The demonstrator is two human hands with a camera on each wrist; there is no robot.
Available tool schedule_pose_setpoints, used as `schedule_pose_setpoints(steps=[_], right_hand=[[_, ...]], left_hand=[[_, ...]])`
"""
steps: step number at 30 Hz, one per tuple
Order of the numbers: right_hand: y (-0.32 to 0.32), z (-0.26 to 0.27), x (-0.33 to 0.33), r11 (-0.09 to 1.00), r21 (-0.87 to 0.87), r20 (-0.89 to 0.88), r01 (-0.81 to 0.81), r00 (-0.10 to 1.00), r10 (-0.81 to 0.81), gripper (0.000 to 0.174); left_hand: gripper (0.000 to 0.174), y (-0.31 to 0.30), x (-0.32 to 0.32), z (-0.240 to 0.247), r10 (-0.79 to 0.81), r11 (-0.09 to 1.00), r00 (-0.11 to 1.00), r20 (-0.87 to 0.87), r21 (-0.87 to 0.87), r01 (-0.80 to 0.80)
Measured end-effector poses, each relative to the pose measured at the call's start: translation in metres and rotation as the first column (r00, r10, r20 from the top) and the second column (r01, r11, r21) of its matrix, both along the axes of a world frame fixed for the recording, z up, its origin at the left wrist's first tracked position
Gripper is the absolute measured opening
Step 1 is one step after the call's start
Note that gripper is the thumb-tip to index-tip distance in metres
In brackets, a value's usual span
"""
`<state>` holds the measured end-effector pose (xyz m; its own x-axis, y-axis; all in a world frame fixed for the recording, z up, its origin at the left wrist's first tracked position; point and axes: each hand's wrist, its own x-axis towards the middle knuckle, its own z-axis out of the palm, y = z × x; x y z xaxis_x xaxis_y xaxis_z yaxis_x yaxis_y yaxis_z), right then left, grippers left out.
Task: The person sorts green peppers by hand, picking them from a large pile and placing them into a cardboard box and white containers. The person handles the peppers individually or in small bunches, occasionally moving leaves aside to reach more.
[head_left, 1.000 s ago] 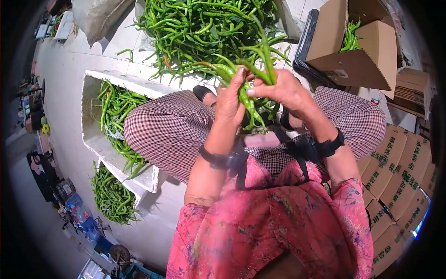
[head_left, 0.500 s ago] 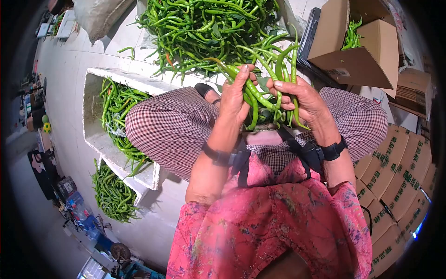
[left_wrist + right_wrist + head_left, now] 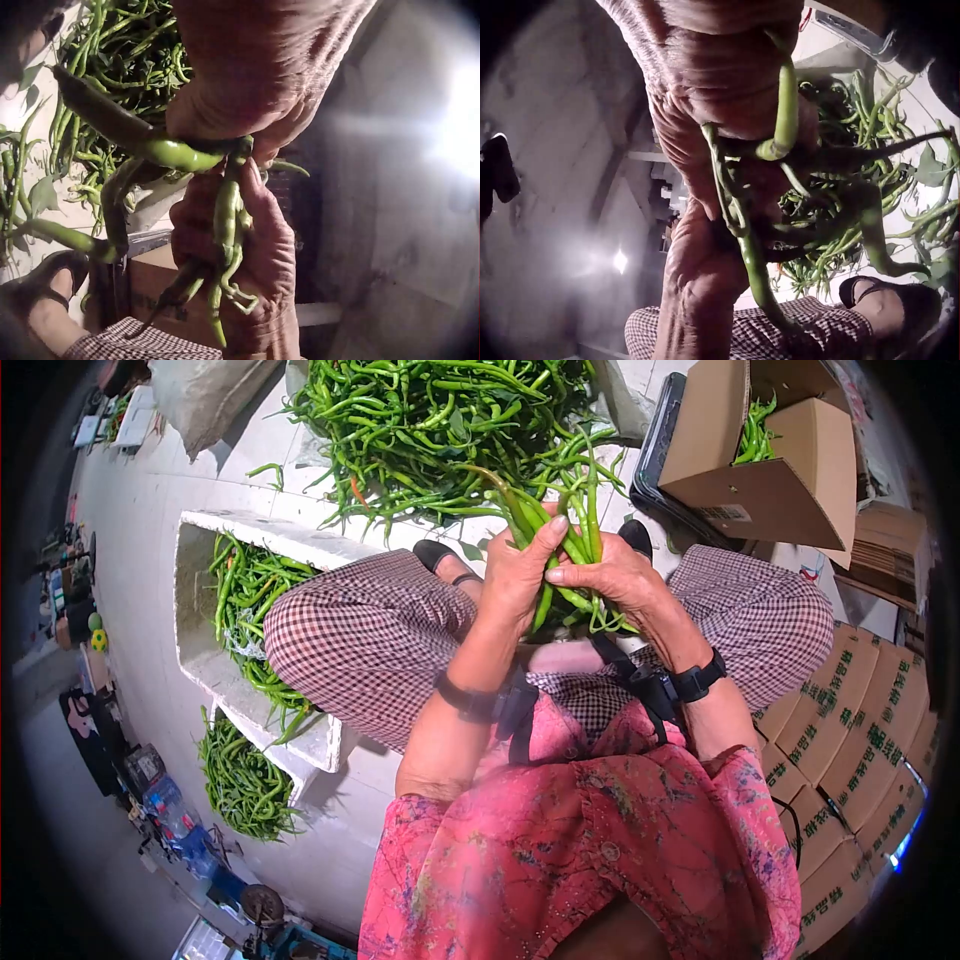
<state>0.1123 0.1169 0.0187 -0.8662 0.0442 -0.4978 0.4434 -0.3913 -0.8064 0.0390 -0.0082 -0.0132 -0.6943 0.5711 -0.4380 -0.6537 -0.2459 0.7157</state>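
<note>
Between the seated person's knees, the left hand (image 3: pixel 517 572) grips several long green chili peppers (image 3: pixel 520 510), their tips pointing away from the body. The right hand (image 3: pixel 620 574) is curled round another few green chili peppers (image 3: pixel 592 520), its thumb lying close to the left hand. Both bunches meet and overlap. In the left wrist view a glossy chili pepper (image 3: pixel 176 154) sticks out sideways from under the left hand (image 3: pixel 247 82), and more peppers hang across the right hand's palm. The right wrist view shows a chili pepper (image 3: pixel 757 277) hanging below the right hand (image 3: pixel 720 82).
A large heap of green chili peppers (image 3: pixel 440 430) lies on the floor ahead. A white foam box (image 3: pixel 195 630) of peppers stands at the left, with another pepper pile (image 3: pixel 240 780) behind it. An open cardboard box (image 3: pixel 770 510) stands at the right, near flattened printed cartons (image 3: pixel 850 730).
The hands were apart half a second ago, each holding peppers; now they have come together and the two bunches overlap. The right hand moved left toward the left hand.
</note>
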Motion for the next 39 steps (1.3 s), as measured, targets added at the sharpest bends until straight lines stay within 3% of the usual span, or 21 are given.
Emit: schedule_pose_setpoints(steps=[4,10,13,15,16,17,18,19,20,22,23,25,27,28,30,31,32,34,35,38,39], right_hand=[[0.008,-0.013,0.0,0.998,-0.054,0.078,-0.009,0.997,0.014,0.03],[0.013,-0.013,-0.011,0.9,-0.02,0.145,0.434,0.892,-0.427,0.017],[0.011,0.005,-0.029,0.951,0.093,-0.028,0.296,0.955,-0.295,0.022],[-0.022,0.043,-0.055,0.977,-0.076,-0.06,0.199,0.977,-0.204,0.025],[-0.047,0.066,-0.066,0.986,-0.114,-0.142,0.121,0.981,-0.136,0.022],[-0.063,0.073,-0.08,0.975,0.209,-0.079,-0.077,0.992,0.095,0.03],[-0.088,0.082,-0.095,0.94,0.305,-0.202,-0.152,0.955,0.22,0.043],[-0.11,0.089,-0.113,0.844,0.478,-0.184,-0.243,0.912,0.366,0.05],[-0.122,0.099,-0.124,0.855,0.378,-0.18,-0.355,0.878,0.444,0.048],[-0.135,0.097,-0.132,0.897,0.325,-0.32,-0.302,0.857,0.404,0.046],[-0.133,0.097,-0.133,0.878,0.325,-0.223,-0.351,0.874,0.432,0.042],[-0.113,0.097,-0.127,0.905,0.217,-0.176,-0.365,0.897,0.405,0.038],[-0.114,0.09,-0.123,0.935,0.049,-0.225,-0.351,0.908,0.353,0.035],[-0.121,0.1,-0.123,0.881,0.138,-0.161,-0.453,0.867,0.471,0.029],[-0.158,0.071,-0.133,0.829,0.178,-0.288,-0.53,0.778,0.559,0.027],[-0.167,0.068,-0.137,0.862,-0.041,-0.256,-0.505,0.839,0.48,0.03],[-0.168,0.065,-0.141,0.858,-0.038,-0.265,-0.513,0.833,0.486,0.03],[-0.171,0.063,-0.142,0.784,-0.002,-0.215,-0.62,0.766,0.605,0.032],[-0.179,0.061,-0.138,0.823,0.22,-0.344,-0.523,0.748,0.567,0.032],[-0.175,0.039,-0.144,0.79,0.445,-0.352,-0.422,0.729,0.587,0.035],[-0.163,0.056,-0.143,0.811,-0.063,-0.132,-0.582,0.81,0.571,0.037]], left_hand=[[0.036,-0.003,-0.006,0.001,-0.009,1.0,0.997,0.071,0.01,0.008],[0.022,-0.005,-0.006,-0.011,0.051,0.991,0.995,0.082,-0.125,-0.041],[0.019,-0.007,-0.011,-0.023,0.178,0.98,0.977,0.113,-0.107,-0.166],[0.019,-0.002,-0.006,-0.035,0.267,0.964,0.947,0.178,-0.054,-0.262],[0.021,0.002,-0.005,-0.03,0.327,0.912,0.861,0.389,0.11,-0.396],[0.022,-0.001,-0.002,-0.032,0.212,0.892,0.909,0.36,0.309,-0.33],[0.023,-0.006,0.001,-0.036,0.1,0.836,0.947,0.306,0.49,-0.246],[0.023,-0.008,0.0,-0.043,0.112,0.993,0.991,-0.075,-0.015,-0.113],[0.023,-0.01,-0.003,-0.039,0.125,0.992,0.988,-0.085,-0.018,-0.127],[0.023,-0.015,-0.008,-0.028,0.124,0.988,0.992,0.034,-0.093,-0.12],[0.025,-0.016,-0.009,-0.092,0.17,0.93,0.966,0.194,0.292,-0.223],[0.028,-0.016,-0.001,-0.08,0.314,0.906,0.944,0.097,0.267,-0.329],[0.027,-0.017,-0.004,-0.058,0.247,0.948,0.966,0.08,0.186,-0.258],[0.026,-0.019,-0.004,-0.047,0.207,0.967,0.976,0.073,0.136,-0.216],[0.024,-0.017,-0.008,-0.028,0.103,0.993,0.993,0.057,0.047,-0.106],[0.023,-0.014,-0.009,-0.025,0.124,0.992,0.989,0.075,-0.002,-0.124],[0.023,-0.016,-0.01,-0.024,0.108,0.994,0.991,0.081,0.007,-0.109],[0.022,-0.024,-0.01,-0.032,0.154,0.987,0.981,0.12,0.028,-0.158],[0.022,-0.024,-0.012,-0.037,0.161,0.986,0.98,0.12,0.032,-0.166],[0.023,-0.03,-0.012,-0.053,0.194,0.981,0.974,0.115,-0.041,-0.191],[0.024,-0.03,-0.012,-0.067,0.12,0.983,0.99,0.078,0.13,-0.13]])
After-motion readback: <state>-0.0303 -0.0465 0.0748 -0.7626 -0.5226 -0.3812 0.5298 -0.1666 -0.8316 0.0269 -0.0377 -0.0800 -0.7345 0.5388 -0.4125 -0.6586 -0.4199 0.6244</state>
